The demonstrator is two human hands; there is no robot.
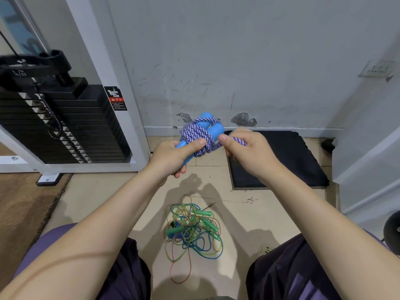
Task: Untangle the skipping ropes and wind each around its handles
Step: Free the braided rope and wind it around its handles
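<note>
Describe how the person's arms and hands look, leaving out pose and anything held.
Both forearms are bare, with no sleeves in view. The left hand and right hand wear no gloves, rings, watch or bands that show. Short, unpainted nails show on the thumbs.

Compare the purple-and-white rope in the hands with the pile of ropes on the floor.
The purple-and-white rope is thick and braided; the floor pile is thin, glossy cords in green, blue and yellowish tones. The first is wound round its blue handles, gripped by the left hand, its end pinched by the right hand; the pile lies loose and tangled on the floor. The pile's handles are mostly green. Both are skipping ropes with plastic handles.
</note>
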